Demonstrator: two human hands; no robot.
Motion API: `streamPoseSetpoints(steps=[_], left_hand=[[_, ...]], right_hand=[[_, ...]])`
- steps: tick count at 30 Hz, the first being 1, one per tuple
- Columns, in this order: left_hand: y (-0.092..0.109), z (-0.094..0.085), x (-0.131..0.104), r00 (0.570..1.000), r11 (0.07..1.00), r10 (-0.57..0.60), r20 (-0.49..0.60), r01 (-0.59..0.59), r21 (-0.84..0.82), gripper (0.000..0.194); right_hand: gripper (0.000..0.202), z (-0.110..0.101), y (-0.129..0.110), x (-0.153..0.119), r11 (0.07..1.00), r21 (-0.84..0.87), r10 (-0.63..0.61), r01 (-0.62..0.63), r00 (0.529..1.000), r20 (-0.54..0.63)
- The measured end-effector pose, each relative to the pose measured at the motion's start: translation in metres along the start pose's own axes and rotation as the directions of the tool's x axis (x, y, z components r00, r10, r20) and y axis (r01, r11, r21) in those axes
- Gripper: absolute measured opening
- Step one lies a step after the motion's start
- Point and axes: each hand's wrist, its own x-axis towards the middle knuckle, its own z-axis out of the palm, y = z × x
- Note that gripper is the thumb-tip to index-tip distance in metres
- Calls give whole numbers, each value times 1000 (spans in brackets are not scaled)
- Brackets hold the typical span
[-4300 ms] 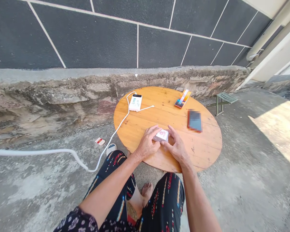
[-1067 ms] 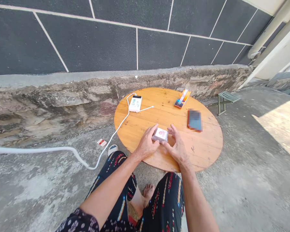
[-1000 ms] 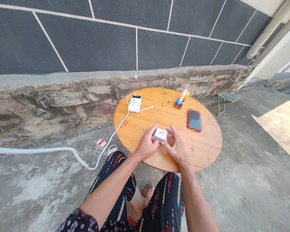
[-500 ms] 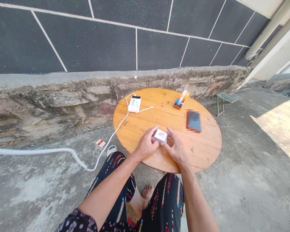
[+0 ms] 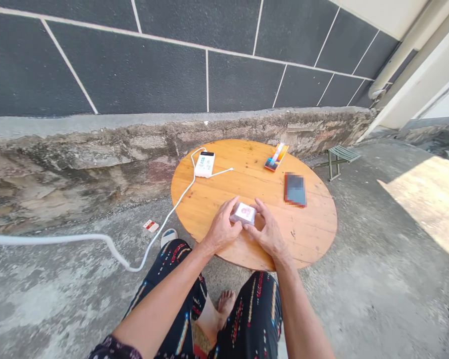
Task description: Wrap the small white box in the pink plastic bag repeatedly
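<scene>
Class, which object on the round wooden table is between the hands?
The small, pink-printed white box in translucent wrap; everything else there lies farther off.

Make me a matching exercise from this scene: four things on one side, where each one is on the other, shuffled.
1. White device
2. Small wrapped box
3. Folding stool
4. Red-and-white card

A. On the ground, right of the table
B. Between the left hand and the right hand
C. On the ground, left of the table
D. Toward the table's far left edge

Pairs: 1-D, 2-B, 3-A, 4-C
</scene>
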Motion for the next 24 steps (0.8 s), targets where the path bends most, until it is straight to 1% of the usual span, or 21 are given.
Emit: streamPoseSetpoints(steps=[6,9,12,16,19,24], left_hand=[[4,-1,1,1000,1000,-17,10,16,9,67],[5,-1,2,1000,1000,-12,14,11,14,67],[7,-2,2,1000,1000,-8,14,8,3,67],[9,-3,2,1000,999,-18,11,18,-34,69],[8,-3,0,1000,998,-22,8,22,-66,69],[6,-4,-1,999,996,-32,-3,32,-80,64]], right_hand=[[74,0,0,0,999,4,50,-50,999,8],[75,-1,-2,-1,999,21,42,-42,999,12],[72,-2,-4,-2,997,73,19,-19,1000,7],[59,-3,-6,-4,980,195,34,-22,998,-58],[53,-4,-6,-5,974,225,62,-38,993,-102],[59,-4,-4,-5,974,224,46,-32,997,-57]])
